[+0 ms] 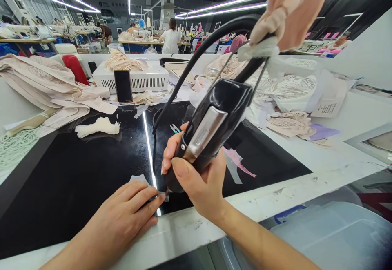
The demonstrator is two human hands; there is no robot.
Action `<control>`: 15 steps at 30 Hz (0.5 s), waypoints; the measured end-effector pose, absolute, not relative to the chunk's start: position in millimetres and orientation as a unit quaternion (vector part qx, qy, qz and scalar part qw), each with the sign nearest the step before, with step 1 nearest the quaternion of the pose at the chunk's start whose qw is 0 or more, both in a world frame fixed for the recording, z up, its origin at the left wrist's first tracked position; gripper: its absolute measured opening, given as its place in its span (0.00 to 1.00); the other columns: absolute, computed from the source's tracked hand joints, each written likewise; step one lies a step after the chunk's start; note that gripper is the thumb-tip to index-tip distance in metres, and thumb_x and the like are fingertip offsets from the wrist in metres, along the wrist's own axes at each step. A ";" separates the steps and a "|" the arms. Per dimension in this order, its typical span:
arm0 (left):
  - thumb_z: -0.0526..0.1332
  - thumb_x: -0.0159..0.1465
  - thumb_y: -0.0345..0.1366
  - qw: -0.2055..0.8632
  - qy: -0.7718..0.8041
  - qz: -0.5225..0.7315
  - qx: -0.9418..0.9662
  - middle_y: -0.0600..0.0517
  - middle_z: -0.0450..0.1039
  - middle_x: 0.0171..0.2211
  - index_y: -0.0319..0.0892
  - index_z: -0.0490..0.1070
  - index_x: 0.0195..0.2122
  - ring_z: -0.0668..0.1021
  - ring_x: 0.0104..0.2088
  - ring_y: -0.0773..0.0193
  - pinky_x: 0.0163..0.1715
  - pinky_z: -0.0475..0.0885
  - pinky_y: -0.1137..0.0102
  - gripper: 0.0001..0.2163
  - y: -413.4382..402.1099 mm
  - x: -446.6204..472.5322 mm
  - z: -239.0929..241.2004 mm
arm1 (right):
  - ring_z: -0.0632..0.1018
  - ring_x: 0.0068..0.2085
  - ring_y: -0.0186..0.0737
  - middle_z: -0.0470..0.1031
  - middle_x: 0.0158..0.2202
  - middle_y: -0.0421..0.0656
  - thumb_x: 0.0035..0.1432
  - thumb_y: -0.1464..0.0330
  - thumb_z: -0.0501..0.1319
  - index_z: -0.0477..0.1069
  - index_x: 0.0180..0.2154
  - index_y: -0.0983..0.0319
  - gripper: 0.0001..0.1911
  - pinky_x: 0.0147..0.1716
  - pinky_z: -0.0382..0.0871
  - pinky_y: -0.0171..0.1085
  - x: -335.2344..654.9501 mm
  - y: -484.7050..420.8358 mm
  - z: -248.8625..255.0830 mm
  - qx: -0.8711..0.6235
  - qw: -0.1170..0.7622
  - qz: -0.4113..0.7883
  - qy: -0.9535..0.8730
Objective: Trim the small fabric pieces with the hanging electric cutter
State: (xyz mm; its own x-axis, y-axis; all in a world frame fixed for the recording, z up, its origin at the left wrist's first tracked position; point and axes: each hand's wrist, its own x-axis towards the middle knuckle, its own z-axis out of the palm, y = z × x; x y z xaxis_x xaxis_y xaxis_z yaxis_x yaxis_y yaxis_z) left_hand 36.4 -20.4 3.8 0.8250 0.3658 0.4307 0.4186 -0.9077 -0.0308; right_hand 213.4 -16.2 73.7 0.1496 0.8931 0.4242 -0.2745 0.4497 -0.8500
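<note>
My right hand (203, 184) is wrapped round a black hand tool (214, 114) with a long silver lever and a thick cable, its kind not plain to me. The tool leans with its narrow tip down, close to the fingertips of my left hand (131, 208). Those fingers are closed together and hold a thin grey piece of material (139, 178) down on the black board (92, 180). Fingers cover most of that piece. A twisted beige fabric strip (284, 16) and white ties hang from above at the tool's cable end.
Small snips (174, 128) lie behind the tool. Pink and grey scraps (237, 161) are to its right, a cream fabric bundle (98, 127) to the left. Behind stand a phone (123, 86) and a white vented box (131, 76). Beige pieces (55, 86) pile at left; people sit further back.
</note>
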 end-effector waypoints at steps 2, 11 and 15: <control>0.52 0.74 0.39 0.065 -0.207 -0.210 -0.953 0.51 0.78 0.46 0.42 0.74 0.52 0.77 0.46 0.60 0.50 0.73 0.64 0.14 -20.9 37.1 4.9 | 0.71 0.22 0.33 0.66 0.25 0.32 0.49 0.68 0.69 0.57 0.37 0.55 0.20 0.20 0.69 0.36 214.5 -16.9 73.4 -0.314 0.685 0.423 -0.504; 0.51 0.75 0.38 0.066 -0.210 -0.214 -0.952 0.51 0.78 0.44 0.43 0.74 0.51 0.77 0.44 0.60 0.49 0.73 0.65 0.14 -22.0 38.3 7.5 | 0.69 0.21 0.34 0.63 0.23 0.31 0.51 0.69 0.64 0.54 0.35 0.54 0.17 0.20 0.68 0.37 213.1 -18.0 77.1 -0.348 0.690 0.373 -0.513; 0.51 0.74 0.38 0.067 -0.210 -0.215 -0.951 0.52 0.78 0.45 0.43 0.74 0.51 0.77 0.45 0.60 0.49 0.73 0.65 0.14 -22.2 39.0 6.7 | 0.70 0.21 0.33 0.65 0.25 0.32 0.51 0.69 0.63 0.55 0.35 0.55 0.16 0.20 0.68 0.37 213.6 -16.5 74.4 -0.378 0.682 0.347 -0.521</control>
State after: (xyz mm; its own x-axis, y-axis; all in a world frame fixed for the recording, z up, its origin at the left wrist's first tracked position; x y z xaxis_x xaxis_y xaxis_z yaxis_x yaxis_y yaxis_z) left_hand 39.0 -22.2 6.7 0.8197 0.3704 0.4370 0.4281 -0.9029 -0.0378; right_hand 213.6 -16.5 74.4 0.2166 0.8678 0.4472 -0.0801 0.4723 -0.8778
